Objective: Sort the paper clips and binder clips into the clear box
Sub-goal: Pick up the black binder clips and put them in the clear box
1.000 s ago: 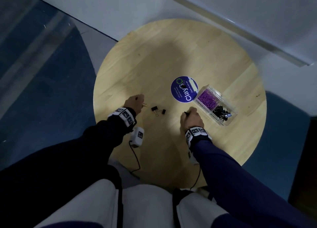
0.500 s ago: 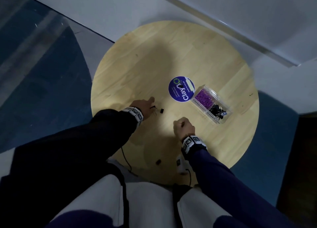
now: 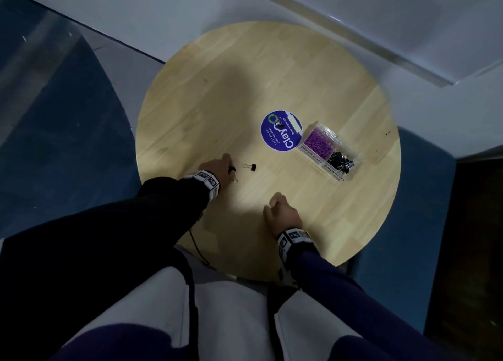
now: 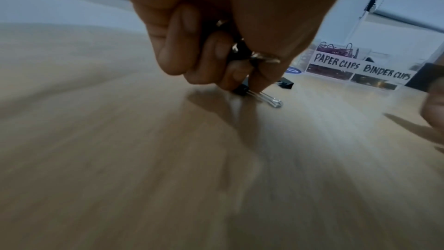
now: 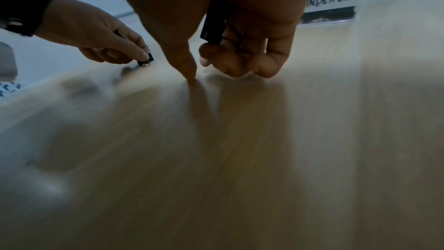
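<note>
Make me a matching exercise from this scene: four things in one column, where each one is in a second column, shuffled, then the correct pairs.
Things
1. paper clips
2. loose binder clip
3. sticker clip
4. left hand

Places
A. on the round blue sticker
B. far compartment of the clear box
C. pinching a binder clip on the table
D. alone on bare wood between the left hand and the sticker

Pairs: 1-B, 2-D, 3-A, 4-C

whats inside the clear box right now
The clear box holds purple paper clips in one compartment and black binder clips in the other. Whatever lies beneath each pile is covered.
</note>
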The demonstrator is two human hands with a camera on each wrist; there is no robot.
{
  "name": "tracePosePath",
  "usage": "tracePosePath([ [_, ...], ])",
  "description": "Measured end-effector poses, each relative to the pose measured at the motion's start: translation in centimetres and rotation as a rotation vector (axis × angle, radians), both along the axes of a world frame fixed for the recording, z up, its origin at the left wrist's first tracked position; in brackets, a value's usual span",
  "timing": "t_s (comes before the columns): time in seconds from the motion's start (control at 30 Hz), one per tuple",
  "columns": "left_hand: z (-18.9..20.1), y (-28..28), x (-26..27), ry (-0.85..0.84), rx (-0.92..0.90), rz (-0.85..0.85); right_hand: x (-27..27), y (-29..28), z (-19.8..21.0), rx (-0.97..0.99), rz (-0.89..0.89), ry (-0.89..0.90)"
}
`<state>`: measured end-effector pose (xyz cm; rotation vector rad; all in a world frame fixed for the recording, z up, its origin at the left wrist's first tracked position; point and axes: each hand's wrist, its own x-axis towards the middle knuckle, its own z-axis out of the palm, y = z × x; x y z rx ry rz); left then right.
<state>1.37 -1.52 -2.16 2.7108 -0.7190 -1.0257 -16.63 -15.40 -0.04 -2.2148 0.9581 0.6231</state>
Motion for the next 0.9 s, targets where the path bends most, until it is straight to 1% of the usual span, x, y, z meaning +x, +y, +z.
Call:
tracePosePath([
  [0.17, 0.8, 2.2, 0.0, -0.055, 0.002, -0.114, 4.0, 0.3, 1.1, -0.121, 0.007, -0.157],
  [0.27, 1.0, 3.5, -0.5, -0.063, -0.019, -0.142, 7.3, -0.4, 1.1, -0.180, 0.119, -0.200],
  [0.33, 1.2, 4.1, -1.0, -0.059, 0.000, -0.123, 9.3, -0.6, 0.6, -0.194, 0.233, -0.184],
  [0.4, 1.3, 4.5, -1.4, -0.050, 0.051, -0.132, 10.6, -0.5, 0.0, -0.197, 0.343, -0.118],
  [0.43, 1.3, 4.6, -1.6, -0.056, 0.075, -0.147, 10.8, -0.4, -0.2, -0.200, 0.371, -0.095],
  [0.5, 1.3, 4.5, -1.9, -0.087, 0.107, -0.190, 10.6, -0.2, -0.6, -0.218, 0.373, -0.097],
  [0.63, 0.8, 4.1, -2.1, -0.129, 0.136, -0.329, 9.1, 0.4, -0.9, -0.229, 0.283, -0.107],
  [0.7, 0.6, 4.0, -1.9, -0.147, 0.146, -0.358, 8.1, 0.6, -0.6, -0.216, 0.176, -0.111],
  [0.8, 0.5, 3.7, -1.8, -0.085, 0.158, -0.265, 6.3, -0.6, 0.3, -0.144, -0.097, -0.183],
  [0.9, 0.7, 3.8, -1.8, -0.041, 0.178, -0.136, 5.2, -4.3, 1.5, -0.130, -0.337, -0.324],
])
